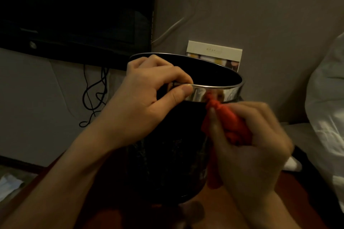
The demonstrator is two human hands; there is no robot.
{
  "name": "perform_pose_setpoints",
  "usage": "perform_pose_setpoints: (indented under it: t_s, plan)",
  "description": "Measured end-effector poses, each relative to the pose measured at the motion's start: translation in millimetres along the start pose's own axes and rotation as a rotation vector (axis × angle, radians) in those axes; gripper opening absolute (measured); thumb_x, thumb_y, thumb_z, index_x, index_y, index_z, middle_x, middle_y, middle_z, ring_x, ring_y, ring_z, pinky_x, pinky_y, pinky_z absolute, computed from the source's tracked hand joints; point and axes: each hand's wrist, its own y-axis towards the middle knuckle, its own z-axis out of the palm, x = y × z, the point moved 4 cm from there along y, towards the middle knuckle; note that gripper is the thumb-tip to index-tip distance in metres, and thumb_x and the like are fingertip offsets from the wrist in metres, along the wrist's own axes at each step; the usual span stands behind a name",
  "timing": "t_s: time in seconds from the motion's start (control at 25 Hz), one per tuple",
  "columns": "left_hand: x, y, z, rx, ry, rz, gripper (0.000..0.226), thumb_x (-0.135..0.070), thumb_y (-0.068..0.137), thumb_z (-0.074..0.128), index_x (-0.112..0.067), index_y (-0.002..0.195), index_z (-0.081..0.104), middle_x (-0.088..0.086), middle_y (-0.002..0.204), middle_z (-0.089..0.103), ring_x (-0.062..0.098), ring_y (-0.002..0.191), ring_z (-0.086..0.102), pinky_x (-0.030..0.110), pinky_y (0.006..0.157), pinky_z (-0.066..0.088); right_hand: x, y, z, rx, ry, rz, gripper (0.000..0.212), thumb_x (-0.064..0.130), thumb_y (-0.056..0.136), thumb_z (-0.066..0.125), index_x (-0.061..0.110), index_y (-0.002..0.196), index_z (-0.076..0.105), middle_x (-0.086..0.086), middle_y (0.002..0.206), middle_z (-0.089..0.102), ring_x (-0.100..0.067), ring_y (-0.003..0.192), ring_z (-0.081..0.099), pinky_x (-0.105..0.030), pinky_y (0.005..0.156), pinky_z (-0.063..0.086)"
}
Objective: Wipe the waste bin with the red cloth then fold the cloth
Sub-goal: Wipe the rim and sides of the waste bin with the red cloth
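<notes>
Far left: dark screen [74, 9], cut off by frame edge; black cables [95, 95] hanging below. Left hand [149, 95] clamped on chrome rim of waste bin [167, 154], thumb outside, fingertips hidden inside. Bin upright at centre, body black, bottom hard to make out. Card [214, 54] behind, partly hidden. Right hand [249, 150], blurred, bunched around red cloth [229, 122], cloth touching rim band. Far right: white bedding [327, 108], cut off.

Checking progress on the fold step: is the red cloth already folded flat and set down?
No, the red cloth is bunched in the right hand, pressed against the waste bin just under its shiny rim.
</notes>
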Motion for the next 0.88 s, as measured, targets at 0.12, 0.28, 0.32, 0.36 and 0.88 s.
perform_pose_setpoints:
  t_s: [0.12,0.28,0.32,0.36,0.88]
  plan:
    - [-0.6,-0.6,-0.1,0.001,0.005,-0.001,0.011,-0.049,0.086,0.046,-0.048,0.092,0.056,-0.019,0.097,0.053,0.003,0.110,0.044,0.012,0.095,0.023,14.3,-23.9,23.1,0.108,0.014,-0.077,0.013,0.020,0.088,0.078,0.007,0.090,0.076,-0.001,0.093,0.068,-0.009,0.081,0.061,-0.017,0.072,0.050]
    - [0.6,-0.3,-2.0,0.013,-0.013,0.012,0.015,-0.047,0.087,0.047,-0.045,0.095,0.059,-0.017,0.096,0.054,-0.001,0.109,0.043,0.014,0.096,0.024,2.9,-5.6,7.4,0.013,0.025,-0.037,0.016,0.021,0.089,0.076,0.005,0.090,0.075,0.001,0.091,0.065,-0.007,0.080,0.059,-0.010,0.074,0.044]
    - [0.7,0.1,-1.4,0.015,-0.009,0.021,0.016,-0.046,0.087,0.047,-0.043,0.096,0.059,-0.017,0.096,0.055,-0.003,0.108,0.043,0.015,0.096,0.024,0.1,-1.5,2.3,-0.019,0.027,-0.016,0.017,0.021,0.091,0.075,0.004,0.090,0.074,0.002,0.091,0.063,-0.007,0.080,0.058,-0.008,0.076,0.042]
    - [0.7,0.4,-0.9,0.016,-0.005,0.029,0.016,-0.045,0.087,0.047,-0.042,0.096,0.060,-0.017,0.095,0.055,-0.004,0.108,0.043,0.015,0.096,0.023,-0.8,-0.6,1.2,-0.030,0.034,0.000,0.017,0.021,0.092,0.074,0.004,0.090,0.073,0.002,0.091,0.062,-0.006,0.080,0.057,-0.007,0.077,0.042]
    - [-10.5,-1.7,7.3,-0.033,0.063,0.026,0.016,-0.052,0.083,0.051,-0.047,0.097,0.057,-0.026,0.096,0.050,-0.010,0.111,0.035,0.019,0.104,0.012,-6.6,17.3,-14.4,-0.074,0.078,0.135,0.010,0.027,0.093,0.070,0.021,0.092,0.063,0.009,0.084,0.060,0.000,0.079,0.059,-0.011,0.070,0.042]
